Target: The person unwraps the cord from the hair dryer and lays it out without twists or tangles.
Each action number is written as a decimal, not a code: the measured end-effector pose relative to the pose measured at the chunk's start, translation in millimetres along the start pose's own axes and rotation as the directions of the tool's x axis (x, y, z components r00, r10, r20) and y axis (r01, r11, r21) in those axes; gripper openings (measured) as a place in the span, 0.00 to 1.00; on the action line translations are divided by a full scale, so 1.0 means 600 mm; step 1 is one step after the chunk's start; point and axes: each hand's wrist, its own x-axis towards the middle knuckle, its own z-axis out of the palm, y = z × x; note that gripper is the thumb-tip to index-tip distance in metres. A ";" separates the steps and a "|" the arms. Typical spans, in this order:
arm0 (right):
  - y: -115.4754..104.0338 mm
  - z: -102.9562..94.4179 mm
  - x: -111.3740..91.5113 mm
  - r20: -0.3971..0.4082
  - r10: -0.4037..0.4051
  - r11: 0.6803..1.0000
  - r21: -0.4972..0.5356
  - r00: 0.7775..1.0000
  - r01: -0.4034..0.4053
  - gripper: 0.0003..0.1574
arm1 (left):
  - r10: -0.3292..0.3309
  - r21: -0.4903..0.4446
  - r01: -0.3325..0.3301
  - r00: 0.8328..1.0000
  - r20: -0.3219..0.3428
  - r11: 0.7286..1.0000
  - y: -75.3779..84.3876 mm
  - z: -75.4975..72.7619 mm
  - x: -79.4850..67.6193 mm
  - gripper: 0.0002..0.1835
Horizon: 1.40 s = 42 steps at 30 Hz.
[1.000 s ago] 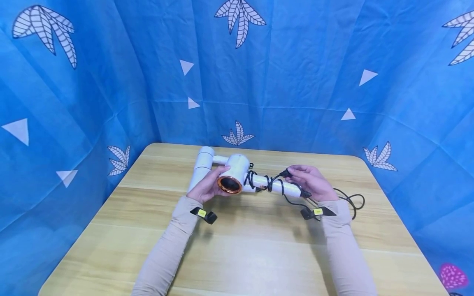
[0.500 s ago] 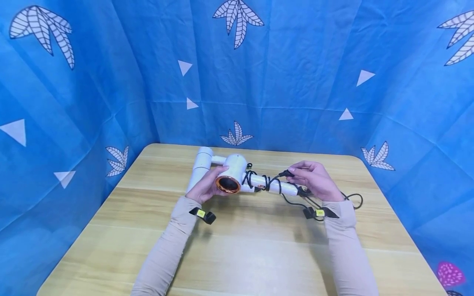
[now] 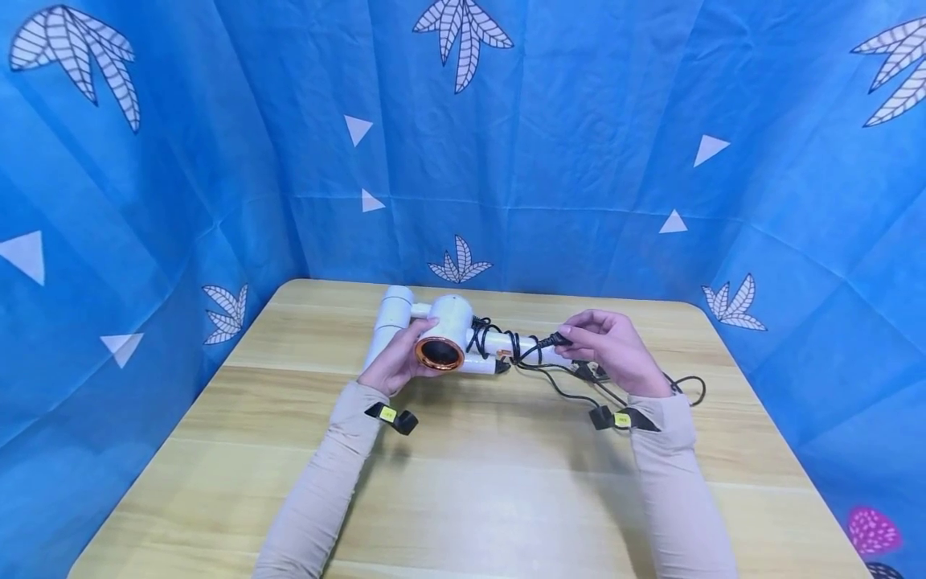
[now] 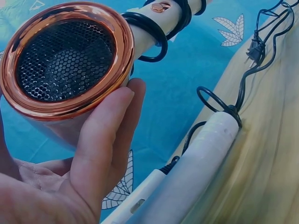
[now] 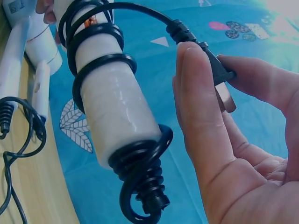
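Observation:
My left hand (image 3: 398,362) grips the barrel of a white hair dryer (image 3: 453,315), its copper-rimmed mesh end (image 4: 65,60) facing me. The handle (image 5: 117,105) points right, and a black cord (image 5: 100,30) is wound round it in several loops. Just beyond the handle, my right hand (image 3: 611,350) pinches the cord's black plug (image 5: 217,70) between thumb and fingers, with metal prongs showing below. The cord runs from the plug back to the loops. In the head view the handle's lower end is partly hidden behind the right hand.
More white hair-dryer bodies and handles (image 3: 387,318) lie on the wooden table (image 3: 470,482), behind and below the held dryer. Their black cords (image 3: 693,382) trail to the right. A blue patterned curtain (image 3: 579,145) encloses the back and sides.
The held dryer has shifted slightly left, its handle end swinging away from me. My right hand keeps the plug pinched, and the hand has moved little. More of the cords below now shows.

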 end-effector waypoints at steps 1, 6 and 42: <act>-0.001 0.002 -0.001 0.004 0.003 1.000 -0.007 1.000 -0.003 0.12 | 0.000 0.002 0.000 1.000 -0.002 1.000 0.001 0.000 -0.001 0.32; -0.003 0.009 -0.007 0.032 0.024 0.999 -0.041 0.999 -0.023 0.19 | 0.000 -0.003 0.000 1.000 -0.009 1.000 0.004 -0.004 -0.002 0.33; 0.103 -0.012 0.036 0.325 0.242 0.970 -0.060 0.914 -0.236 0.13 | 0.009 -0.190 -0.013 1.000 -0.022 0.982 0.033 -0.024 -0.020 0.36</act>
